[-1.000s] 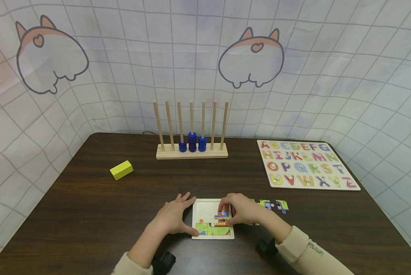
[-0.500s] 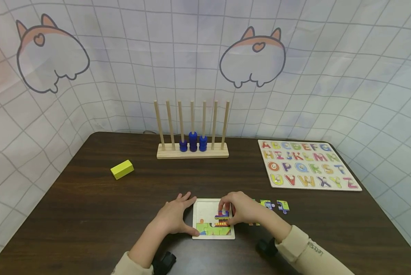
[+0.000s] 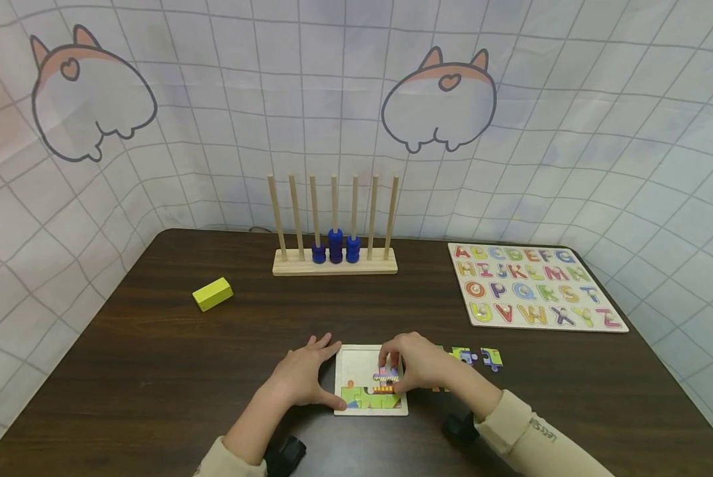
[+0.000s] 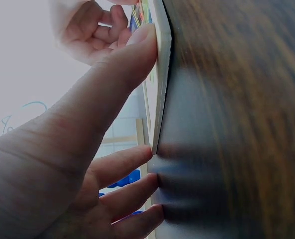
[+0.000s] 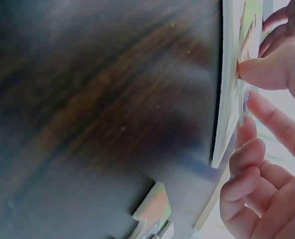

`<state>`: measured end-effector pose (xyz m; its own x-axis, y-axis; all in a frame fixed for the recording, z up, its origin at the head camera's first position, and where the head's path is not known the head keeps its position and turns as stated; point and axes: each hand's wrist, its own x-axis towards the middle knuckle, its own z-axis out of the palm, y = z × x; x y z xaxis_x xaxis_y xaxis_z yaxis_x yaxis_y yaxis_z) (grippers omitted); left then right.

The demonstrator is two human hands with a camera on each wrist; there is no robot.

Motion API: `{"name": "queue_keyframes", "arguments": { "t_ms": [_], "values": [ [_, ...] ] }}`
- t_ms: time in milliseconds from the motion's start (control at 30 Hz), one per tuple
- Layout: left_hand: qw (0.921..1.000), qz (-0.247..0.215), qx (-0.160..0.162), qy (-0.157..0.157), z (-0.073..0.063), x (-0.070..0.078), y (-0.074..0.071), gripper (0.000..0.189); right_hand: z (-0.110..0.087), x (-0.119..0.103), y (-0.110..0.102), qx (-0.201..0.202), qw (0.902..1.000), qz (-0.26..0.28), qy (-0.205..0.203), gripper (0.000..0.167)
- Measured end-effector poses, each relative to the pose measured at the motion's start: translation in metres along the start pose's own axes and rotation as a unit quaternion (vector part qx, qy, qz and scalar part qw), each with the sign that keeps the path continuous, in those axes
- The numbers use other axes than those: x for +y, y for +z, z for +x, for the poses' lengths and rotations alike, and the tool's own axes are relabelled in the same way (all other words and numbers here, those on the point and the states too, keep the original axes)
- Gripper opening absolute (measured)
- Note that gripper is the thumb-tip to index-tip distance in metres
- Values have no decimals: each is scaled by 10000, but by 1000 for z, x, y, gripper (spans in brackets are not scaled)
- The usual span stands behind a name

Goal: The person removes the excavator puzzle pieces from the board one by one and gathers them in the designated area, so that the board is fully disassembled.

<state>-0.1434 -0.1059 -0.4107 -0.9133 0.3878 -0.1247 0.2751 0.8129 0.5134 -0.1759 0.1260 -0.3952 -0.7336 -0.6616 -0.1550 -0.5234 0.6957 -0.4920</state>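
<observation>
puzzle piece (image 3: 385, 377) may jam if tilted
your right hand (image 3: 419, 362) pinches it over tray (image 3: 355, 363); spread left hand (image 3: 303, 373) touches tray's left side

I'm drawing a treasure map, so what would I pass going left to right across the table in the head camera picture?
Yellow block → left hand → puzzle frame → right hand → alphabet board.

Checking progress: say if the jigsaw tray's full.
Partly full: the jigsaw tray holds green pieces along its near edge; its far left is bare.
</observation>
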Motion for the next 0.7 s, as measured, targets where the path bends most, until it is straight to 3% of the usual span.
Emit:
{"name": "queue_keyframes", "arguments": {
  "t_ms": [267, 700],
  "values": [
    [10000, 32, -7, -31, 1, 0, 1, 98, -1, 0, 0, -31, 9999, -73, 126, 27],
    [9999, 68, -109, -101, 0, 0, 1, 97, -5, 6, -2, 180, 9997, 36, -152, 28]
  ]
}}
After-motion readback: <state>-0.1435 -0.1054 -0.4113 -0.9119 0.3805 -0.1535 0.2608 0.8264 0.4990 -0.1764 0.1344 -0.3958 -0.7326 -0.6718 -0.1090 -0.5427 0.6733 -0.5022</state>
